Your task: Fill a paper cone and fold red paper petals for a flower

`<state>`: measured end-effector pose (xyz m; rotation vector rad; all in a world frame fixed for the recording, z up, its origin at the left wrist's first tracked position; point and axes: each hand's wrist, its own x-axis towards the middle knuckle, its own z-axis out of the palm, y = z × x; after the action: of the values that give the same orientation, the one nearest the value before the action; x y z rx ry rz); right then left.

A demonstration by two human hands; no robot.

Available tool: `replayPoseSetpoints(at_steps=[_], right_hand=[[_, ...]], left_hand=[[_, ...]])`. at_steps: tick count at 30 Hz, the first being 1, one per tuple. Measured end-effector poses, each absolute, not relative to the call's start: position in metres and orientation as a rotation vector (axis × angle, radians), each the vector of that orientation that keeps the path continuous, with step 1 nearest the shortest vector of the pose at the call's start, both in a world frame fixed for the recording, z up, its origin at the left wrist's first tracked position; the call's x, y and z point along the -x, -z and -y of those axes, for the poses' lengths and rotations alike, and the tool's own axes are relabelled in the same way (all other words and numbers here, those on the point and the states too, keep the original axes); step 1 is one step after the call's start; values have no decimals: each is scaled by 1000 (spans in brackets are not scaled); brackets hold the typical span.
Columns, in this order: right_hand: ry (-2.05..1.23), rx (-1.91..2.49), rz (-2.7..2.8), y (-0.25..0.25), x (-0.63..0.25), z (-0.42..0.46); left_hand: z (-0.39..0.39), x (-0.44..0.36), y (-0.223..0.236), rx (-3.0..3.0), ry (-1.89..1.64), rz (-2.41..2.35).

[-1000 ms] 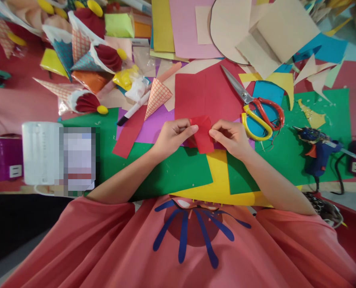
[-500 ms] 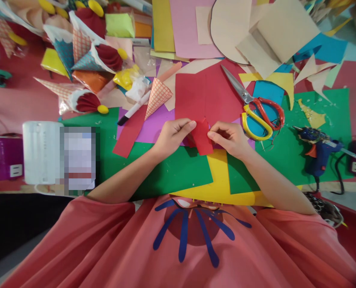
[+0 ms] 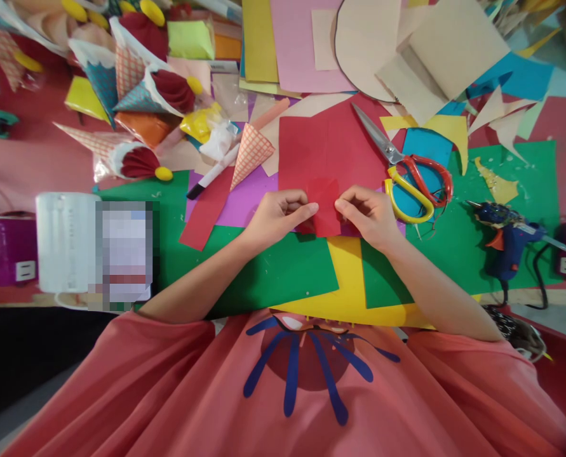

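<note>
A small piece of red paper (image 3: 326, 208) is stretched between my two hands. My left hand (image 3: 283, 219) pinches its left edge between thumb and fingers, and my right hand (image 3: 367, 216) pinches the right edge. Behind it lies a larger red sheet (image 3: 311, 143). Scissors (image 3: 404, 162) with one yellow and one red handle rest just beyond my right hand. Left of my left hand are a red strip (image 3: 204, 222) and a checked paper cone (image 3: 251, 152), beside a marker with a black cap (image 3: 213, 174).
Green sheets (image 3: 263, 273) cover the near table. A blue glue gun (image 3: 506, 244) lies at the right; a white device (image 3: 68, 241) and a blurred phone (image 3: 125, 254) at the left. Finished cones (image 3: 134, 158) with yellow discs crowd the far left. Beige sheets (image 3: 458, 47) lie at the far right.
The red piece has turned from a slanted, folded look to lying flatter and facing up. Both hands have shifted slightly and now hold its opposite edges.
</note>
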<state>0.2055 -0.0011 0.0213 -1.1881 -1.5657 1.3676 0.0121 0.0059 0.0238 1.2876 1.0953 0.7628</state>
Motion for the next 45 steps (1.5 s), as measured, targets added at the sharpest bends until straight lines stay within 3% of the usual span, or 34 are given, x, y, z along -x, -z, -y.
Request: replayPoseSetpoints(at_steps=[45], right_hand=[[-1362, 1210, 1423, -24, -204, 0]], left_hand=[[-4, -12, -21, -1455, -741, -1018]])
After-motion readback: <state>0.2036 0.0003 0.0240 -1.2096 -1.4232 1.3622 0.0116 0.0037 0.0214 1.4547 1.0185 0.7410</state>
